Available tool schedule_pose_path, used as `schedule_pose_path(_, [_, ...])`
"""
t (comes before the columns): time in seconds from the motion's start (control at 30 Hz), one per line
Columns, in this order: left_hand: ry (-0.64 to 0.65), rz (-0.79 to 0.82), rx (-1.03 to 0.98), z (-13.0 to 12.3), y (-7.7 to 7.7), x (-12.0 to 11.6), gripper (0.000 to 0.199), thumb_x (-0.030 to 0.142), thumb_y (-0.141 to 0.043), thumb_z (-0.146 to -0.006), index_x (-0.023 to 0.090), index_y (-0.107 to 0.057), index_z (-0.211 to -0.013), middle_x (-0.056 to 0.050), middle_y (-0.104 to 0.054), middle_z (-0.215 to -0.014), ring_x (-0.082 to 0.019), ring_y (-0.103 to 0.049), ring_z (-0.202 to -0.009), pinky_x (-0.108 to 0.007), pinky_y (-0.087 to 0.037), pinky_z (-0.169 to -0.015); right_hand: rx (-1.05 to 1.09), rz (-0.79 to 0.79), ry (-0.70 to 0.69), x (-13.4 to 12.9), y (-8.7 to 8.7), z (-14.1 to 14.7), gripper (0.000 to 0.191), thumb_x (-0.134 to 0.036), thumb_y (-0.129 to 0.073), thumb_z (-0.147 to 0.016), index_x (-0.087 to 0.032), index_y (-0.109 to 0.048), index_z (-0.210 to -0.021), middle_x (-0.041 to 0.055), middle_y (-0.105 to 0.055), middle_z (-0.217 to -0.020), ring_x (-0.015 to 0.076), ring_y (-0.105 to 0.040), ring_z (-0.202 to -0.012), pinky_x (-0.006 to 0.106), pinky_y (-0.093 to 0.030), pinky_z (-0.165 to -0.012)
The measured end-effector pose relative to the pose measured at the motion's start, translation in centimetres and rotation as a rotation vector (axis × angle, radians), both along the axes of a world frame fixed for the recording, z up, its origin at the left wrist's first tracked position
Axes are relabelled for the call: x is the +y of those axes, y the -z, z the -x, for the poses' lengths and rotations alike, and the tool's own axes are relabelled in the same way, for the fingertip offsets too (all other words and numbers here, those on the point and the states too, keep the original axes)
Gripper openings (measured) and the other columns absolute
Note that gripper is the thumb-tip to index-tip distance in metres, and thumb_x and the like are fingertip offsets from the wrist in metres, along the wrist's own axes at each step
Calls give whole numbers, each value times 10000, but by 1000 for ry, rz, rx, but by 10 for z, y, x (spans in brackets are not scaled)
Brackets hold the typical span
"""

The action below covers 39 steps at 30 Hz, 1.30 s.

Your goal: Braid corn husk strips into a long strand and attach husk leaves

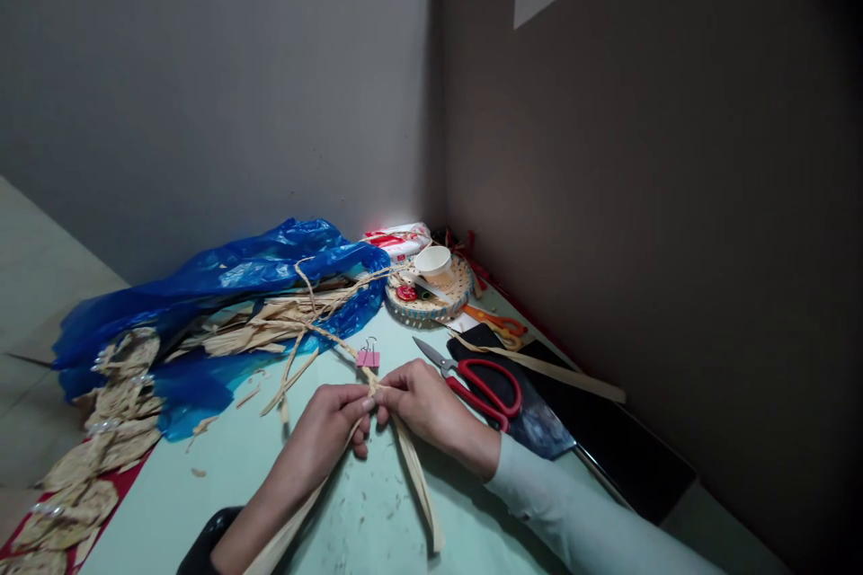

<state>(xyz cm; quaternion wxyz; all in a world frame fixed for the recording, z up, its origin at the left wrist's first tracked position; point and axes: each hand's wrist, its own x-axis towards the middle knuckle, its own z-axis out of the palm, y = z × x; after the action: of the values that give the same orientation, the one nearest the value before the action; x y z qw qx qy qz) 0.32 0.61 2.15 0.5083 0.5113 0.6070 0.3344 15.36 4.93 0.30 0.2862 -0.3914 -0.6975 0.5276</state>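
Observation:
A pale braid of dried husk strips (335,340) runs back from my fingers across the table. My left hand (322,431) pinches the strips at the braid's near end, thumb and forefinger together. Beside it, almost touching, my right hand (423,404) is closed in a pinch on the same spot. Just beyond the fingertips a pink binder clip (368,359) grips the braid. One loose strip (416,481) hangs down from between the hands toward me, and another passes under my left forearm. Red-handled scissors (486,388) lie right of my right hand.
Blue plastic bag (222,265) with dried husks (262,328) spilling out, back left. Round woven tray (422,310) holding a white cup (433,262), at the back. Orange scissors (495,321) and dark flat devices (607,418) on the right. Husk flowers (108,440) along the left edge; walls behind.

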Motion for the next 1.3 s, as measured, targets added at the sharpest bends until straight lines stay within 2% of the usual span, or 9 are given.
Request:
schedule_pose_path(0.07, [-26,-10,32,-3,2,0,256,383,-588,-729,147,-607,-633,33,-515,-525,-118,-498,-448,-246,-435,-485,-50,-80,2,-2,-4,-1,300,-204,-533,-837,-137,-660,-574,18,-632,-548,110,-513,-549,216,-321,-545])
schedule_pose_path(0.23, [-137,-76,105,-12,11,-3,237,409,-487,-758,212,-483,-626,87,-389,-488,-93,-319,-393,-220,-250,-412,-188,-206,-15,-7,-17,-4,296,-165,-490,-884,-143,-655,-640,43,-679,-641,121,-567,-626,222,-327,-587])
schedule_pose_path(0.43, [-204,-185,234,-14,12,-4,268,421,-496,-737,214,-468,-571,22,-485,-581,-174,-441,-629,-282,-325,-615,-376,-310,-71,-12,-21,-6,295,-173,-487,-906,-149,-619,-644,53,-658,-621,122,-539,-586,250,-272,-550])
schedule_pose_path(0.67, [-237,-196,324,-14,10,-4,306,427,-494,-727,230,-375,-523,47,-373,-535,-167,-366,-602,-282,-246,-577,-573,-495,-10,-26,-23,-10,194,-76,-466,-832,-144,-648,-826,117,-645,-839,193,-529,-661,337,-184,-574])
schedule_pose_path(0.8, [-240,-200,283,-15,12,-4,248,374,-505,-694,222,-405,-527,39,-414,-540,-167,-384,-609,-282,-267,-589,-597,-624,8,-40,-29,-6,232,-63,-438,-867,-157,-637,-941,82,-637,-894,214,-563,-739,333,-253,-616])
schedule_pose_path(0.9, [-229,-169,184,-13,10,-4,253,386,-519,-682,218,-415,-523,47,-398,-538,-148,-378,-588,-266,-288,-570,-607,-684,-44,-53,-25,1,262,-69,-480,-851,-154,-616,-1057,74,-640,-956,234,-583,-815,331,-310,-661])
schedule_pose_path(1.07, [-234,-39,27,-8,9,-5,315,434,-545,-690,232,-385,-509,105,-257,-450,-83,-202,-431,-234,-156,-425,-735,-763,-233,-61,-18,6,228,-15,-516,-805,-112,-651,-961,118,-666,-958,247,-603,-815,341,-273,-595])
schedule_pose_path(1.17, [-218,9,-36,-5,11,-5,284,435,-580,-671,209,-468,-540,111,-291,-418,-65,-187,-386,-227,-100,-394,-660,-716,-191,-50,-26,-1,137,-137,-531,-852,-137,-667,-868,97,-693,-877,213,-603,-724,335,-240,-576])
schedule_pose_path(1.3, [-211,40,-105,-3,14,-6,272,443,-583,-687,195,-518,-596,126,-280,-388,-53,-161,-362,-218,-81,-383,-454,-475,63,-22,-41,-13,335,-311,-455,-934,-152,-663,-724,80,-685,-747,176,-568,-675,311,-248,-590])
